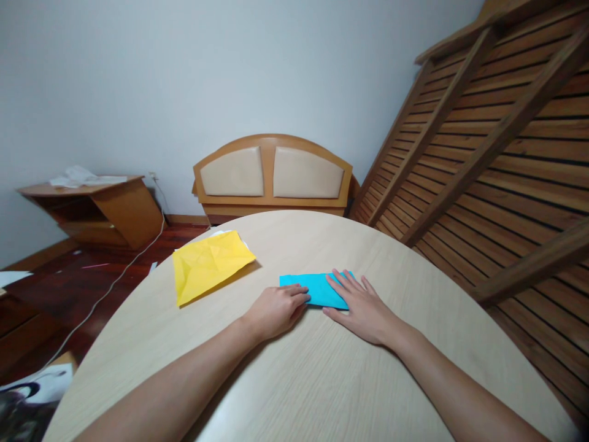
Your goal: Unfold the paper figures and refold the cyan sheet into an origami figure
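A folded strip of blue paper (317, 288) lies on the round table in front of me. At its near left edge, my left hand (280, 307) rests with fingers curled together on the paper, its thumb mostly hidden. My right hand (361, 307) lies flat over the right end of the strip, fingers spread and thumb by the near edge. To the left of the blue strip is a creased sheet of yellow paper (211, 265), out of both hands, with some white paper (223, 233) showing behind it.
The pale round tabletop (294, 393) spreads under my arms. Beyond it stands a wooden headboard (268, 166). Slatted wooden panels (483, 141) lean at the right. A low wooden cabinet (124, 212) stands at the left, and a white cable (110, 287) runs across the dark floor.
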A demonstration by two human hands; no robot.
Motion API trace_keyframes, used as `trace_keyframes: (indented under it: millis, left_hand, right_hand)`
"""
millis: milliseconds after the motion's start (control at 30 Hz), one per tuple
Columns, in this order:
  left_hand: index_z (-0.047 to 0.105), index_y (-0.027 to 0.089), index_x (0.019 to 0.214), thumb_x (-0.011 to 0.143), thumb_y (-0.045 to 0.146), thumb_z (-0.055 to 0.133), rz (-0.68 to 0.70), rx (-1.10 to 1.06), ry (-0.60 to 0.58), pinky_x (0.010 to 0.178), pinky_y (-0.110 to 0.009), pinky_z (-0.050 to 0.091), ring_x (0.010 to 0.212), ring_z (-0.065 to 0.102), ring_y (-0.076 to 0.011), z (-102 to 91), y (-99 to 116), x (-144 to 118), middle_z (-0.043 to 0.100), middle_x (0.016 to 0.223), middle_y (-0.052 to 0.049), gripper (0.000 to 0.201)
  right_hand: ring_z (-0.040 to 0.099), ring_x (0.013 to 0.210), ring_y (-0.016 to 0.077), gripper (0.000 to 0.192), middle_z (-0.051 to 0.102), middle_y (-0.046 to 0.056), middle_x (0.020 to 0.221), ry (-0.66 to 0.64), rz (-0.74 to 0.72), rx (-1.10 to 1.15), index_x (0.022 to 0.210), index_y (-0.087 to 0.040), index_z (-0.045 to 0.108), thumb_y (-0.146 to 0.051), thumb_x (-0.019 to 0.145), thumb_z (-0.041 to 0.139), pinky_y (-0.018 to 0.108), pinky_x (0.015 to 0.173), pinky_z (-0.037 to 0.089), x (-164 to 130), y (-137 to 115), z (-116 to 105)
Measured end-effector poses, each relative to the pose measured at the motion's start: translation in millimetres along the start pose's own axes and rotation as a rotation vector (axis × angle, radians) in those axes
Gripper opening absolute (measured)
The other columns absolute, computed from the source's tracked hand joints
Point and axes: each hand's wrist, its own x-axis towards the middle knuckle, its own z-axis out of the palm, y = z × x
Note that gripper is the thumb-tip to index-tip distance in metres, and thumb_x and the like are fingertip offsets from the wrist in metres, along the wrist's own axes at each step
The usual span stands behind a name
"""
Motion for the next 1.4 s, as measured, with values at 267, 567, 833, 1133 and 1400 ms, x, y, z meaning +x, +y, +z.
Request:
trace_keyframes:
  millis: [267, 567, 833, 1133, 1400]
  left_hand:
    - [0.068, 0.021, 0.113, 0.097, 0.018, 0.046, -0.050, 0.000, 0.074, 0.085, -0.038, 0.058, 0.094, 0.073, -0.0238, 2.9, 2.1, -0.3, 0.075, 0.108, -0.009, 0.027]
    - [0.042, 0.023, 0.139, 0.088, 0.030, 0.066, -0.356, -0.541, 0.641, 0.102, -0.046, 0.047, 0.121, 0.060, -0.0259, 9.5, -8.2, 2.7, 0.062, 0.134, -0.013, 0.056]
    - [0.056, 0.019, 0.118, 0.087, 0.040, 0.067, -0.341, -0.824, 0.607, 0.096, -0.041, 0.050, 0.108, 0.063, -0.0239, 8.6, 10.0, 5.7, 0.067, 0.118, -0.011, 0.039]
    - [0.061, 0.017, 0.085, 0.087, 0.046, 0.064, -0.454, -1.007, 0.652, 0.059, -0.025, 0.048, 0.066, 0.061, -0.0151, 4.9, 16.2, 7.2, 0.066, 0.075, -0.002, 0.030]
    - [0.056, 0.018, 0.100, 0.088, 0.053, 0.063, -0.412, -1.178, 0.538, 0.049, -0.020, 0.037, 0.052, 0.052, -0.0106, 4.4, 20.8, 5.4, 0.055, 0.061, 0.005, 0.038]
  right_hand:
    - [0.047, 0.139, 0.0288, 0.043, 0.058, 0.005, 0.144, 0.116, -0.217, 0.042, 0.135, -0.028, 0.061, -0.017, 0.096, 0.047, 0.058, 0.114, 0.035, 3.1, -21.3, -6.3]
    - [0.067, 0.110, 0.0253, 0.036, 0.073, 0.006, 0.117, 0.381, -0.128, 0.296, 0.122, -0.026, 0.066, -0.024, 0.100, 0.037, 0.044, 0.097, 0.051, 4.1, -12.8, -18.0]
    - [0.066, 0.087, 0.0227, 0.030, 0.071, 0.005, 0.093, 0.377, -0.002, 0.774, 0.105, -0.023, 0.061, -0.045, 0.102, 0.041, 0.033, 0.079, 0.054, -1.4, -33.5, -9.5]
    - [0.068, 0.079, 0.0226, 0.036, 0.073, 0.005, 0.087, 0.240, 0.100, 1.166, 0.100, -0.022, 0.065, -0.057, 0.092, 0.057, 0.033, 0.067, 0.056, 2.8, -32.0, -7.7]
    - [0.072, 0.071, 0.0229, 0.045, 0.076, 0.005, 0.083, 0.203, 0.145, 1.420, 0.109, -0.020, 0.064, -0.057, 0.083, 0.068, 0.033, 0.061, 0.056, 7.4, -31.1, -7.1]
